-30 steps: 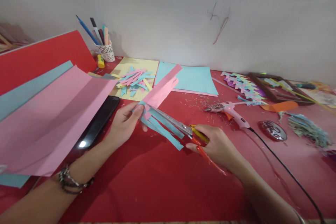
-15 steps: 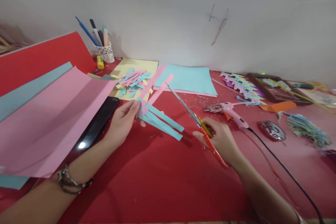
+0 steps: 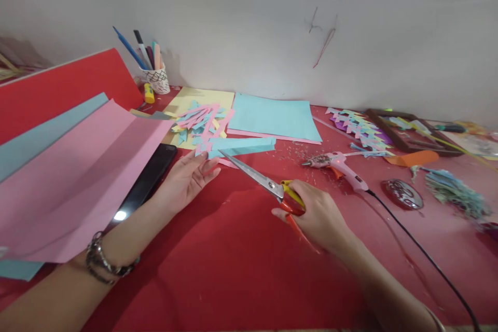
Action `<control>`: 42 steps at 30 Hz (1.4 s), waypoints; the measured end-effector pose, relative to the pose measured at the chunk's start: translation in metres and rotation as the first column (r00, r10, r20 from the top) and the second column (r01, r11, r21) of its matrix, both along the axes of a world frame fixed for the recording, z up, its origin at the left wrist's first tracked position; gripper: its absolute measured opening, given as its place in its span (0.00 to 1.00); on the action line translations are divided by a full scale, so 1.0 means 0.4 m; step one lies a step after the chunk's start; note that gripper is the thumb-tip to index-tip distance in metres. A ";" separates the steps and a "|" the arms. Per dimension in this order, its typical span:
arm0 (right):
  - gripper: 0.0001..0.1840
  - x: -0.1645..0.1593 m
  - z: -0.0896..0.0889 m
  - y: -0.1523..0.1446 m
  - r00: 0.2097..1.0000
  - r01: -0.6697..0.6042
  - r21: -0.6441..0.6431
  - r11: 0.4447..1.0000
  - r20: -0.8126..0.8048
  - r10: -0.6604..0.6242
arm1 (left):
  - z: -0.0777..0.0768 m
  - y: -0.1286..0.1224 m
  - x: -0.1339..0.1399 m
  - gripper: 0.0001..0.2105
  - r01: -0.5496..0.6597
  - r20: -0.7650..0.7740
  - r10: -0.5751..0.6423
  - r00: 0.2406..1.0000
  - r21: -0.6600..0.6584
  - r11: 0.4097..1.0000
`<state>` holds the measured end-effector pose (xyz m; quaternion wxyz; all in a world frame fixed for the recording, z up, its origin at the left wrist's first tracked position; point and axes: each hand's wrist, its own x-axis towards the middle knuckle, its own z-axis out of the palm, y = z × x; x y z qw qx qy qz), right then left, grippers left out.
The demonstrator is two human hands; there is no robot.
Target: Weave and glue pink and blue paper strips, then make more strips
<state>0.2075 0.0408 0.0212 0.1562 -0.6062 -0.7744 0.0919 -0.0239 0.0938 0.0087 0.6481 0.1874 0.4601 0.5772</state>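
Observation:
My left hand [image 3: 189, 179] pinches a small woven piece of pink and light blue paper strips [image 3: 204, 146] by its lower edge, the other fingers loosely curled. Its blue ends [image 3: 252, 144] stretch to the right, and pink ends rise toward the scrap pile behind. In my right hand [image 3: 317, 212] is a pair of scissors [image 3: 259, 179] with red and yellow handles. The blades look closed together and point up-left, their tip close beside the woven piece; whether it touches the paper I cannot tell.
Behind lie a pile of cut strips [image 3: 198, 119] on yellow paper and blue sheets [image 3: 276, 116]. Large pink paper [image 3: 89, 181] and a black phone [image 3: 150, 176] are at left. A corded pink glue gun [image 3: 350, 168] and a zigzag paper chain [image 3: 361, 132] are at right.
The woven piece has turned in my left hand, its blue ends swinging up from pointing down-right. My right hand has moved left and the scissors' tip has dropped toward the strips.

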 end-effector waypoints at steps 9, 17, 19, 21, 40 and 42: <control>0.19 0.005 -0.004 0.004 0.997 0.021 -0.004 1.000 0.074 -0.020 | -0.010 -0.008 -0.007 0.09 0.222 0.029 -0.225 0.974 0.100 0.970; 0.20 0.008 -0.003 0.005 0.997 -0.003 0.036 0.999 0.081 0.000 | -0.001 -0.008 -0.002 0.04 0.192 0.019 -0.193 0.981 0.053 0.980; 0.21 0.008 -0.004 0.006 0.996 -0.006 0.044 0.999 0.090 0.002 | 0.002 -0.009 -0.002 0.06 0.185 0.001 -0.185 0.983 0.041 0.982; 0.22 0.008 -0.004 0.006 0.995 0.000 0.051 0.999 0.095 -0.005 | 0.004 -0.010 -0.002 0.06 0.206 -0.005 -0.206 0.979 0.058 0.977; 0.19 0.013 -0.002 0.007 0.995 -0.032 0.049 0.998 0.099 0.027 | -0.004 -0.006 -0.003 0.13 0.188 0.021 -0.193 0.981 0.155 0.970; 0.18 0.014 0.001 0.008 0.996 -0.032 0.046 0.998 0.082 0.028 | -0.002 -0.008 -0.003 0.14 0.200 0.023 -0.207 0.978 0.172 0.965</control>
